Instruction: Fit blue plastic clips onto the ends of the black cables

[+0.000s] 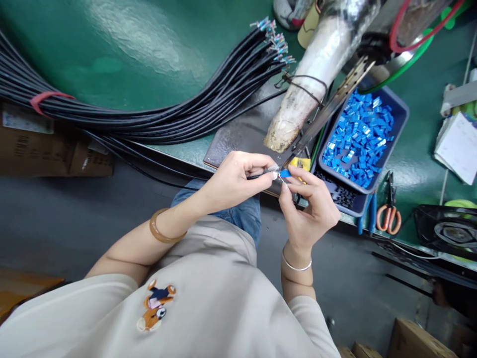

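Note:
Between finger and thumb, my left hand (pixel 242 179) pinches the end of a black cable (pixel 257 176) whose rest trails off to the left under my forearm. Right at that end sits a small blue connector (pixel 285 173), which my right hand (pixel 307 199) grips with its fingertips. A thin white wire shows between the two hands. Just above my fingers is the tip of a soldering iron (pixel 288 160); whether it touches the connector, I cannot tell. A thick bundle of black cables (pixel 179 112) with stripped, coloured ends lies on the green table (pixel 122 54).
A bin (pixel 400 117) of blue connectors stands to the right, above another with small black parts (pixel 345 195). Orange-handled scissors (pixel 388 216) and blue-handled pliers (pixel 367 214) lie by the table edge. A plastic-wrapped duct (pixel 309 94) hangs over the work spot. A fan (pixel 452 231) stands far right.

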A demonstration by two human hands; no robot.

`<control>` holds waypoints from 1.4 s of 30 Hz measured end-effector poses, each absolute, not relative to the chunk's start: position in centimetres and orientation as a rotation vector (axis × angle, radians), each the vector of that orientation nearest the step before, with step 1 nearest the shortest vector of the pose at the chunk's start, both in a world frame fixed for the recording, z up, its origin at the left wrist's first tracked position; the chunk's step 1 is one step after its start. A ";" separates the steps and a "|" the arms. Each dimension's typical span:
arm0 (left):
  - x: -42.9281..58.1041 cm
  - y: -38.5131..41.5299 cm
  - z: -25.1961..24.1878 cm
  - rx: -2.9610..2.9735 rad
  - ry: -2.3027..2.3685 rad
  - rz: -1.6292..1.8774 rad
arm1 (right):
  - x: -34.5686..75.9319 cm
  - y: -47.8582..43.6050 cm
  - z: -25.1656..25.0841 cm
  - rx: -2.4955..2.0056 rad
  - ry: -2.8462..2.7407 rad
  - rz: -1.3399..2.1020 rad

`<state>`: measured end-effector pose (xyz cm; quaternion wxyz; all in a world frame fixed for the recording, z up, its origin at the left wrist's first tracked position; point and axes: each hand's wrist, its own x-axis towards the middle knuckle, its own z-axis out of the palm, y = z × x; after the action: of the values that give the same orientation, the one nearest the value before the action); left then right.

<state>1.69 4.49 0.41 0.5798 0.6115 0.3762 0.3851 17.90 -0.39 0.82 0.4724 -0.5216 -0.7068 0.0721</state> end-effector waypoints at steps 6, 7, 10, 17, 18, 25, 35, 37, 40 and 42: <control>1.8 4.7 0.4 1.360 0.868 0.887 | 17.8 -0.4 0.5 -1.256 -1.670 0.233; 1.9 4.8 0.4 1.350 0.867 0.887 | 17.8 -0.4 0.5 -1.263 -1.670 0.232; 1.9 4.9 0.7 1.324 0.852 0.887 | 17.7 -0.3 0.7 -1.273 -1.681 0.210; 1.6 5.4 1.5 1.271 0.830 0.812 | 17.6 -0.3 1.2 -1.269 -1.713 0.159; 1.5 5.5 1.4 1.254 0.825 0.788 | 17.6 -0.3 1.1 -1.270 -1.708 0.178; 1.5 5.3 0.9 1.278 0.825 0.771 | 17.8 -0.1 0.8 -1.315 -1.760 0.096; 1.3 5.2 1.2 1.349 0.812 0.773 | 17.4 -0.4 1.0 -1.272 -1.719 0.089; 1.3 5.2 0.9 1.330 0.805 0.756 | 17.5 -0.5 0.8 -1.269 -1.728 0.089; 1.3 5.2 0.7 1.318 0.799 0.742 | 17.5 -0.5 0.6 -1.266 -1.733 0.056; 1.3 5.1 0.7 1.310 0.791 0.737 | 17.5 -0.5 0.6 -1.261 -1.728 0.047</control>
<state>1.28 5.10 0.74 0.6606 0.5789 0.3496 0.3259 17.51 -0.53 0.57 0.4803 -0.5169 -0.7084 0.0193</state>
